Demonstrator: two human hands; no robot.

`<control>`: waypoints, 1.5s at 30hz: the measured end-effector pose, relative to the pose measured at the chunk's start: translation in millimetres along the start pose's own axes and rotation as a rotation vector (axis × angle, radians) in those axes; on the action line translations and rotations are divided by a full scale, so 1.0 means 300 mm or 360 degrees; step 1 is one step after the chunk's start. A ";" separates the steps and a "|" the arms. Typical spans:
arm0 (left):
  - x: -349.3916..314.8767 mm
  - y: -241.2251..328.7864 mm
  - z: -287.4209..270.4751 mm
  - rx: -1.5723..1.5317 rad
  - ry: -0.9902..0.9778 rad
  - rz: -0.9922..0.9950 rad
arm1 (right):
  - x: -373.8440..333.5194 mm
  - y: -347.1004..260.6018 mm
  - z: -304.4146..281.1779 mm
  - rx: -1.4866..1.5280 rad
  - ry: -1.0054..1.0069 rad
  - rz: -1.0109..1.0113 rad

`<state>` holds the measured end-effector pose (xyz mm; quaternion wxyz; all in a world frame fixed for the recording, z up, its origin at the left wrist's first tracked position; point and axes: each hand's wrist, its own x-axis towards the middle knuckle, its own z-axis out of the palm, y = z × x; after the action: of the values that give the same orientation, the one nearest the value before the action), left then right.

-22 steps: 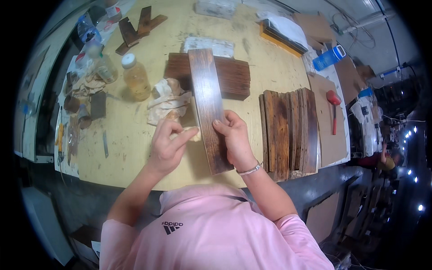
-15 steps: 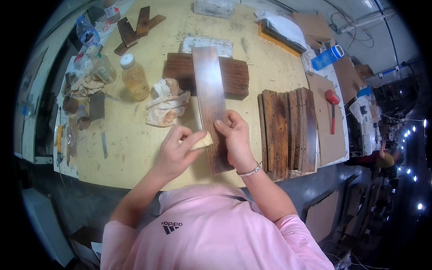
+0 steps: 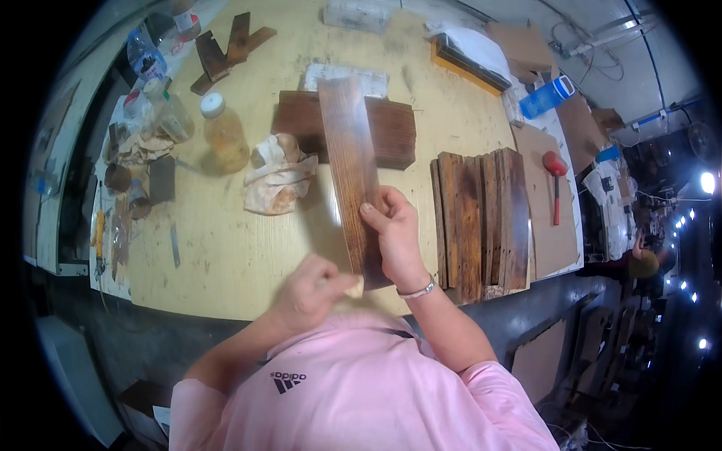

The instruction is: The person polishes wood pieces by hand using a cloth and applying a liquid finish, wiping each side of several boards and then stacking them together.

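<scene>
A long brown wooden board (image 3: 348, 150) is tilted up over the table, its far end above a stack of dark boards (image 3: 395, 131). My right hand (image 3: 397, 231) grips its right edge near the close end, thumb on the face. My left hand (image 3: 312, 292), slightly blurred, is closed on a pale yellow sponge-like pad (image 3: 356, 287) at the board's near left corner. Most of the pad is hidden by the fingers. Left of the board lies a crumpled stained cloth (image 3: 280, 174). Beyond it stands a white-capped bottle (image 3: 224, 139) of yellowish liquid.
Upright dark boards (image 3: 480, 225) stand in a row on the right, beside a red mallet (image 3: 555, 167) on cardboard. A blue bottle (image 3: 547, 96) lies at the far right. Bottles, a putty-knife-like blade (image 3: 175, 245) and scraps crowd the left side. More boards (image 3: 229, 49) lie far left.
My left hand has slid toward me with the pad, down the board's left edge to its near end. The board has rotated slightly; my right hand still grips it.
</scene>
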<state>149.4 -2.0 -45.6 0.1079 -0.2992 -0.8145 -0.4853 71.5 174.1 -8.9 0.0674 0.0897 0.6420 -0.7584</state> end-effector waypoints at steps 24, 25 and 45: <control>0.089 -0.035 -0.068 0.0296 0.0180 0.0362 | 0.006 0.000 -0.004 0.0221 0.0012 0.0208; 0.083 -0.015 -0.063 0.0230 0.0132 0.0438 | 0.003 0.001 -0.001 0.0214 0.0011 0.0225; -0.141 -0.289 -0.361 0.0601 0.0717 -0.0702 | -0.055 -0.002 -0.031 0.0302 -0.0092 0.0115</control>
<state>119.4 -141.2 -73.5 0.2307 0.0231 -0.8904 -0.3917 88.0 183.1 -6.2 0.1044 0.0969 0.5615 -0.8152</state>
